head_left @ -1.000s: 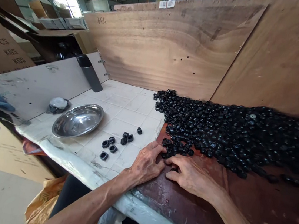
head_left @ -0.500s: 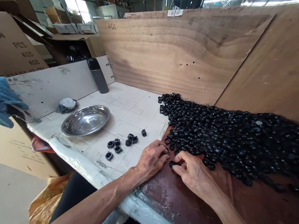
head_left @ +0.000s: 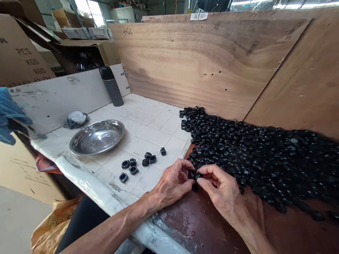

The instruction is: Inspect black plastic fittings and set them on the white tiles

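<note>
Forearms [head_left: 122,226] slant in from the near side, and I see the left hand [head_left: 174,183] and right hand [head_left: 223,192] nearly meeting, fingers bent, pinching small black parts [head_left: 194,175] beside the dark heap [head_left: 266,158] on the counter [head_left: 206,221]. Farther left, a steel bowl [head_left: 97,137] shows its shiny inside; an open carton [head_left: 104,51] holds dark items [head_left: 86,61].

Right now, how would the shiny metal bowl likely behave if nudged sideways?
The metal bowl would probably slide rather than tip, being wide and shallow. Its smooth metal suggests it would stay stiff and feel slightly slippery. The white surface beneath looks fairly flat, so rolling seems unlikely.
</note>
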`<move>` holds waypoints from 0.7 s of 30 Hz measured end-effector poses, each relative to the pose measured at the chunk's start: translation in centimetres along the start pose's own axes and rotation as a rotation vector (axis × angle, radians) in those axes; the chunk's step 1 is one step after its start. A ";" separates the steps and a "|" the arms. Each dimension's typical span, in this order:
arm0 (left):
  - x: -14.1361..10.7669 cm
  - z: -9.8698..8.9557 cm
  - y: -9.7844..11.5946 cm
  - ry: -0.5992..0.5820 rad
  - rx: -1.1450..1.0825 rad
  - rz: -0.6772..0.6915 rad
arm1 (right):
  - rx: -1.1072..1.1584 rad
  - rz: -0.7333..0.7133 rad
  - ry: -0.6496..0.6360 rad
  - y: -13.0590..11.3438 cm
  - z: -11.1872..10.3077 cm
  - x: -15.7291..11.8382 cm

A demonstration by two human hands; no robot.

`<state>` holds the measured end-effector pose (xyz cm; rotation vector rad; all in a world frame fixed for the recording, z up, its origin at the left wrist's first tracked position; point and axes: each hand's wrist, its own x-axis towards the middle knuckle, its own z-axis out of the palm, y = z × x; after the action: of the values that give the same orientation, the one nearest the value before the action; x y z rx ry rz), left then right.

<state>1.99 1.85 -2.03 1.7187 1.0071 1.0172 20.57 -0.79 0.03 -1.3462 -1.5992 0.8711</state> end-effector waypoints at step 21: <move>0.4 -0.1 1.4 0.041 -0.530 -0.080 | 0.117 0.010 0.040 -1.4 -1.1 0.2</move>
<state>2.32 1.81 -0.60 1.2179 0.7381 1.1470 21.01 -0.86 1.79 -1.2824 -1.4891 0.9243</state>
